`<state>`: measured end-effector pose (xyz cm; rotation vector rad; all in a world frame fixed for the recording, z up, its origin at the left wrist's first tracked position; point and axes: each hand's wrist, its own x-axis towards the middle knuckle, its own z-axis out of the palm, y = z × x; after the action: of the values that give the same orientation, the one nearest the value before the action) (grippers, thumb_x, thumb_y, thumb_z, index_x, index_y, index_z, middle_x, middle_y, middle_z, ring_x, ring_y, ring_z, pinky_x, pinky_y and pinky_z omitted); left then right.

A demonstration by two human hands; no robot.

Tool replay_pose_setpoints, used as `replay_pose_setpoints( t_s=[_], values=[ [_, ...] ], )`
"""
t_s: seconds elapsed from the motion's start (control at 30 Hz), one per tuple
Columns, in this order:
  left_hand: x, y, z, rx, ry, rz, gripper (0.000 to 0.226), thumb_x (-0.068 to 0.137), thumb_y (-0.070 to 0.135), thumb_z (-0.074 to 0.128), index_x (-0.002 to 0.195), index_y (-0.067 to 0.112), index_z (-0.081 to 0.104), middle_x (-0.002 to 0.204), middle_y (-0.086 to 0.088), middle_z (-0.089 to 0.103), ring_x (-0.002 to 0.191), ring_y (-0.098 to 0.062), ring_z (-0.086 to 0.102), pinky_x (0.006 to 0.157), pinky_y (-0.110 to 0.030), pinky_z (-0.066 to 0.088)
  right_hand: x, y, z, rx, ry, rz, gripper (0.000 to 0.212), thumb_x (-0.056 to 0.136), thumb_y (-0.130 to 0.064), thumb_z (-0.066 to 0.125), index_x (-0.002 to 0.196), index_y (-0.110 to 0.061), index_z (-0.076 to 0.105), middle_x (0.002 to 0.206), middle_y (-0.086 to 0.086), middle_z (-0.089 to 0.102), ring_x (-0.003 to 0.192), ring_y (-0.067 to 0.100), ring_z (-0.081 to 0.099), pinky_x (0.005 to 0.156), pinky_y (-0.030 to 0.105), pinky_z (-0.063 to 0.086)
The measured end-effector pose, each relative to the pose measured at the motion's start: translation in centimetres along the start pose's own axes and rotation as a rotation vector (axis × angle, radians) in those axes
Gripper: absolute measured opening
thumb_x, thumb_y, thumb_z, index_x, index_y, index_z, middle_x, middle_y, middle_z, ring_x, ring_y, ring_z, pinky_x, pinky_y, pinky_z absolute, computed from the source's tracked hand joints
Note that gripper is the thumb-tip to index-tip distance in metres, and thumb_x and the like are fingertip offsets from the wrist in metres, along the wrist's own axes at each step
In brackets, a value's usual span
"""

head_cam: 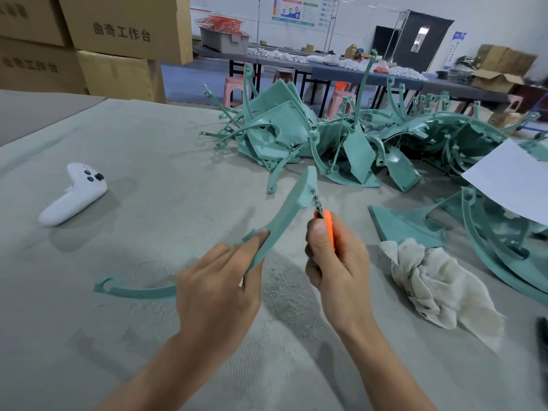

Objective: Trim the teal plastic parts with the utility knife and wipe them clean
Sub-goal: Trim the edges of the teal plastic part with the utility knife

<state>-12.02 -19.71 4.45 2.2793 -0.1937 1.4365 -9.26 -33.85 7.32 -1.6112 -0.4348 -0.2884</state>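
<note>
Above grey table [148,143], left hand [216,289] grips teal part [284,215] slanting up-right; right hand [338,268] clasps knife [327,223].

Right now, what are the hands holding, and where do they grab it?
The left hand grips the curved teal part around its middle. The right hand grips the orange utility knife by its handle.
</note>
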Motion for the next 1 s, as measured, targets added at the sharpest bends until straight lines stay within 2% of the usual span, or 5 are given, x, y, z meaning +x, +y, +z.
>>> replay_pose_setpoints(
  t_s=[0.2, 0.43, 0.7, 0.93, 1.0],
  values=[
    [0.4, -0.2, -0.2, -0.054, -0.007, -0.075, 0.026, 0.093, 0.021, 0.055, 0.097, 0.005, 0.075, 0.058, 0.011, 0.036, 0.062, -0.004, 0.032, 0.058, -0.013, 0.026, -1.1, -0.2, 0.7, 0.032, -0.085, -0.08, 0.06, 0.089, -0.07, 0.05, 0.071, -0.014, 0.04, 0.061, 0.001, 0.03, 0.051, 0.016, 0.028, 0.044, 0.034, 0.025],
    [0.2, -0.2, -0.1, -0.084, -0.018, -0.084, 0.028, 0.094, 0.024, 0.055, 0.096, 0.006, 0.076, 0.062, 0.015, 0.033, 0.056, -0.011, 0.037, 0.052, -0.018, 0.031, -0.8, -0.4, 0.7, 0.029, -0.071, -0.065, 0.062, 0.087, -0.073, 0.05, 0.07, -0.013, 0.04, 0.061, 0.002, 0.03, 0.051, 0.014, 0.027, 0.046, 0.033, 0.025],
    [0.3, 0.1, -0.2, -0.046, -0.023, -0.085, 0.03, 0.095, 0.024, 0.053, 0.096, 0.005, 0.075, 0.056, 0.011, 0.037, 0.054, -0.004, 0.031, 0.053, -0.017, 0.028, -0.7, -0.5, 1.1, 0.02, -0.034, -0.049, 0.05, 0.091, -0.058, 0.05, 0.069, -0.015, 0.04, 0.06, 0.003, 0.03, 0.051, 0.015, 0.026, 0.047, 0.033, 0.024],
    [0.0, -0.1, 0.0, -0.032, 0.035, -0.051, 0.027, 0.095, 0.021, 0.053, 0.096, 0.003, 0.074, 0.054, 0.001, 0.051, 0.06, -0.015, 0.041, 0.055, -0.018, 0.029, -0.6, -0.7, 1.3, -0.016, 0.02, -0.036, 0.043, 0.09, -0.06, 0.05, 0.065, -0.027, 0.039, 0.058, -0.007, 0.03, 0.05, 0.01, 0.028, 0.045, 0.031, 0.026],
    [-0.3, 0.2, 0.0, -0.039, 0.079, 0.01, 0.023, 0.094, 0.015, 0.056, 0.095, 0.0, 0.073, 0.058, 0.0, 0.057, 0.06, -0.011, 0.041, 0.055, -0.017, 0.03, 0.1, -0.5, 0.7, -0.038, 0.075, 0.015, 0.049, 0.088, -0.062, 0.049, 0.069, -0.018, 0.04, 0.06, 0.0, 0.031, 0.053, 0.016, 0.029, 0.048, 0.036, 0.027]
  ],
)
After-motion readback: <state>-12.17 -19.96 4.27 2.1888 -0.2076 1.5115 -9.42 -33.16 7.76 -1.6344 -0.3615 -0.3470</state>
